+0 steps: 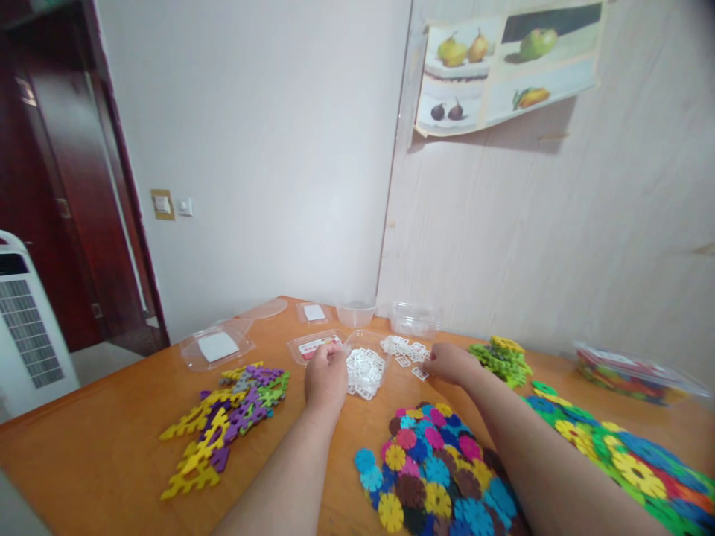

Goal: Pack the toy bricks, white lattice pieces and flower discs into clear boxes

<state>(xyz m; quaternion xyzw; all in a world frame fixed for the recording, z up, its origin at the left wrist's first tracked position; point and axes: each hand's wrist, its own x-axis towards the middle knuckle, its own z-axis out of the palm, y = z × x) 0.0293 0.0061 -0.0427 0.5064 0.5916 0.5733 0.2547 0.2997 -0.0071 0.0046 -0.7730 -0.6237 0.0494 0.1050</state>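
Note:
My left hand (326, 377) is closed at the left edge of a clear plastic container (385, 366), its fingertips gripping the rim. Small white plastic frame-like pieces (366, 372) lie heaped in that container. To the right, more loose white pieces (399, 348) are spread on the table. Over their right end, my right hand (451, 363) points its fingers down, pinched together on a white plastic piece (420, 373); the fingertips partly hide it. Below, between my forearms, lies a pile of multicoloured notched discs (433, 469).
Yellow and purple interlocking pieces (223, 417) lie left on the wooden table (100, 454). Green pieces (500, 361), large coloured flower discs (620, 454) and a filled clear box (637, 376) are right. Behind stand a clear bowl (356, 313), a clear tub (414, 320) and lids (217, 348).

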